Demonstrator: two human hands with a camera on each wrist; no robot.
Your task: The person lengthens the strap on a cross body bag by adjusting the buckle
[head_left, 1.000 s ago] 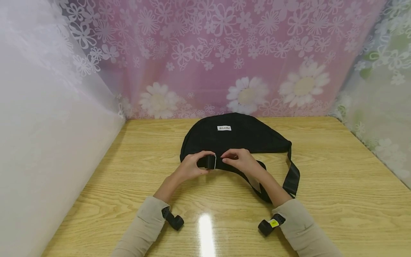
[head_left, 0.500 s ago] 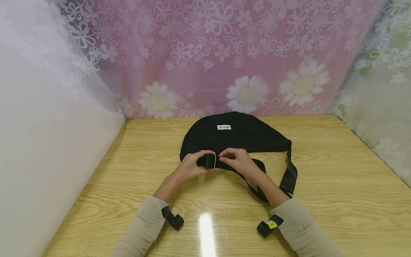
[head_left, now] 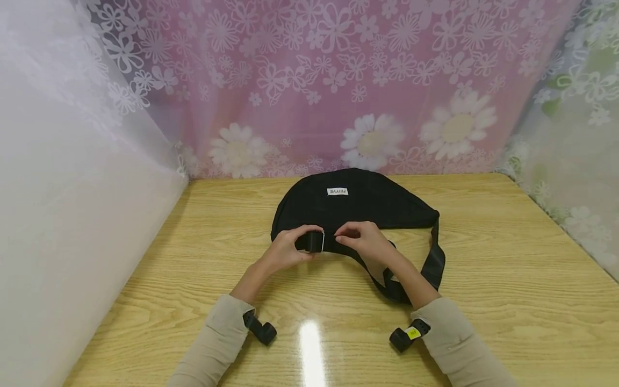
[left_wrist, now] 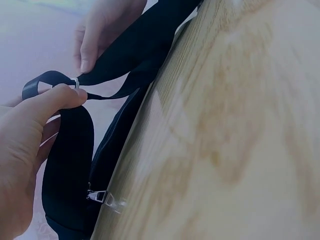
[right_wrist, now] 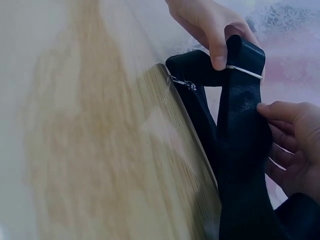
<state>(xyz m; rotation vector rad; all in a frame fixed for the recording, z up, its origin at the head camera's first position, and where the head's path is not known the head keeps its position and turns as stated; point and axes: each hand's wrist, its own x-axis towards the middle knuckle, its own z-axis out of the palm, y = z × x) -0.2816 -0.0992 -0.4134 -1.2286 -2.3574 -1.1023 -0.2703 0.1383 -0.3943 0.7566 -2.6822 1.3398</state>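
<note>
A black waist bag (head_left: 358, 207) with a small white label (head_left: 337, 191) lies at the far side of the table. My left hand (head_left: 284, 250) grips its strap at the metal slide buckle (head_left: 322, 242), thumb and fingers on the buckle's edges. A short loop of strap (right_wrist: 247, 49) stands out through the buckle. Just right of it, my right hand (head_left: 368, 246) pinches the strap (right_wrist: 245, 130) by its edge, the thumb on the near face in the right wrist view. A zipper pull (left_wrist: 97, 196) shows beside the strap in the left wrist view.
The wooden table (head_left: 193, 312) carries a bright light streak near its front. Behind the bag hangs a pink flowered curtain (head_left: 309, 97), with pale sheeting (head_left: 87, 188) on the left. The remaining strap (head_left: 437, 263) trails to the bag's right end.
My right hand went slightly left toward the buckle, then back right along the strap. The trailing strap on the right has shifted a little left. My left hand has barely moved.
</note>
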